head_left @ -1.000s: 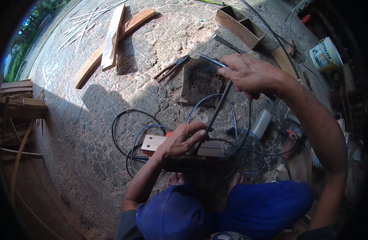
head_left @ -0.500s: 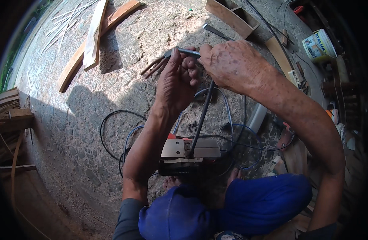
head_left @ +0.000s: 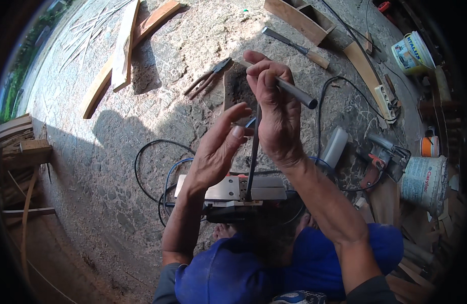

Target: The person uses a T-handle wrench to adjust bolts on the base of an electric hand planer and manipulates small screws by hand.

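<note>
My right hand [head_left: 276, 116] grips a grey metal bar [head_left: 302, 96] that slants down to the right. A dark rod [head_left: 253, 162] stands below it, its lower end in an electric planer [head_left: 261, 188] lying with its metal plates upward between my feet. My left hand [head_left: 216, 152] is just left of the rod, fingers curved and apart, with nothing visible held in it. Pliers [head_left: 208, 78] and a wooden-handled chisel [head_left: 314, 57] lie on the ground beyond my hands.
Wood strips [head_left: 124, 45] lie upper left, stacked boards [head_left: 36, 147] at left. A wooden box [head_left: 294, 23], power strip [head_left: 383, 101], buckets [head_left: 421, 185], a white block [head_left: 335, 147] and a tool with red parts [head_left: 375, 164] are at right. Looped cables [head_left: 137, 167] surround the planer.
My left hand came up onto the bar, then let go and dropped down-left. My right hand has turned upright, swinging the bar round so its end now points down to the right.
</note>
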A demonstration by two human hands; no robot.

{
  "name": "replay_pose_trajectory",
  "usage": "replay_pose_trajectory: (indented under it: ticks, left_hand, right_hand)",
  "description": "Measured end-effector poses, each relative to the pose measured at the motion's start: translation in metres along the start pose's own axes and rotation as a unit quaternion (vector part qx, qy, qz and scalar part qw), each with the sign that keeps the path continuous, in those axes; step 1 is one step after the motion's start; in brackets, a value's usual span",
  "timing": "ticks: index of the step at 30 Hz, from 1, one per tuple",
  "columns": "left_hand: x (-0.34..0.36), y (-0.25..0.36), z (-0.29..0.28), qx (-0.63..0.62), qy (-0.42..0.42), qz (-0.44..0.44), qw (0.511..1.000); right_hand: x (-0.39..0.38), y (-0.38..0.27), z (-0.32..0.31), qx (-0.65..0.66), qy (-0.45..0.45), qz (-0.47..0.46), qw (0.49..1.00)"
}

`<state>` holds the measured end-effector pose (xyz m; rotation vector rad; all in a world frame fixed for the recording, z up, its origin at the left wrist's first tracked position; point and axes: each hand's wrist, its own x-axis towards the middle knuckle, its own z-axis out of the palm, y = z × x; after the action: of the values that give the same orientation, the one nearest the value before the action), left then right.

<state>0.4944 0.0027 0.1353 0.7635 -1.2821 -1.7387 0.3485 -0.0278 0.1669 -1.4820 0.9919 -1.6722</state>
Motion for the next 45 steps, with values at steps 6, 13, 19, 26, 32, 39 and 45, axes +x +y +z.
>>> replay_pose_trajectory:
  ticks: [6, 13, 19, 26, 32, 39, 45]
  left_hand:
    - [-0.036, -0.005, 0.003, 0.126, -0.106, -0.101, 0.981]
    - [-0.038, 0.008, 0.038, 0.385, 0.003, -0.071, 0.92]
    - [-0.046, -0.001, 0.034, 0.122, -0.055, -0.08, 0.988]
    - [-0.048, -0.017, 0.026, 0.314, 0.015, -0.086, 0.945]
    - [-0.05, -0.021, 0.031, 0.282, 0.026, -0.025, 0.959]
    - [-0.051, -0.001, 0.02, 0.232, -0.068, -0.107, 0.964]
    - [-0.053, -0.022, 0.023, 0.326, 0.014, -0.095, 0.941]
  right_hand:
    - [-0.018, -0.021, 0.014, 0.173, 0.024, 0.168, 0.97]
    - [-0.031, -0.034, 0.001, 0.081, 0.027, 0.179, 0.98]
    - [-0.033, -0.031, -0.012, 0.083, -0.009, 0.223, 0.971]
    - [-0.03, -0.038, -0.012, 0.075, -0.034, 0.247, 0.965]
    - [-0.031, -0.038, -0.008, 0.074, -0.048, 0.227, 0.97]
    - [-0.029, -0.038, -0.01, 0.078, -0.07, 0.251, 0.962]
    - [-0.03, -0.036, -0.007, 0.09, -0.064, 0.236, 0.965]
